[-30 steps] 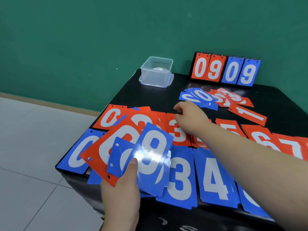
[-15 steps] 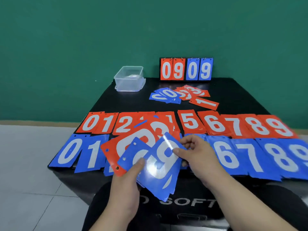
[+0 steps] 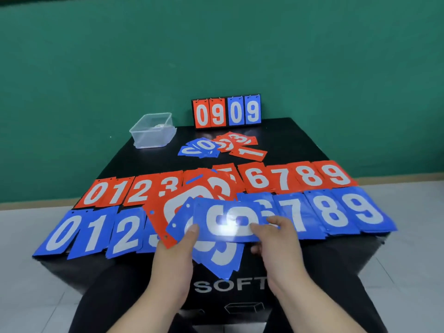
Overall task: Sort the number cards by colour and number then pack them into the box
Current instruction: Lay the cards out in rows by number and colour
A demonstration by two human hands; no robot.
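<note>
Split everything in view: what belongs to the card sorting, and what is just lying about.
Belongs: left hand, gripping the fan of cards; right hand, pinching the blue 9 card; red row; blue row; unsorted pile; clear box.
Lying about: 0909 scoreboard; black table.

From my end, my left grip (image 3: pixel 176 255) holds a fan of cards (image 3: pixel 163 207) — red and blue mixed — with the thumb pressed on top. My right grip (image 3: pixel 276 241) pinches one end of a blue 9 card (image 3: pixel 228 219) turned sideways across that fan. On the black counter (image 3: pixel 288 140) lie a red row (image 3: pixel 283 180) and a blue row (image 3: pixel 93 233), each running 0 to 9, middles hidden. Farther back: a loose pile (image 3: pixel 221 146), a clear box (image 3: pixel 153 131) and a scoreboard (image 3: pixel 227 111) reading 0909.
</note>
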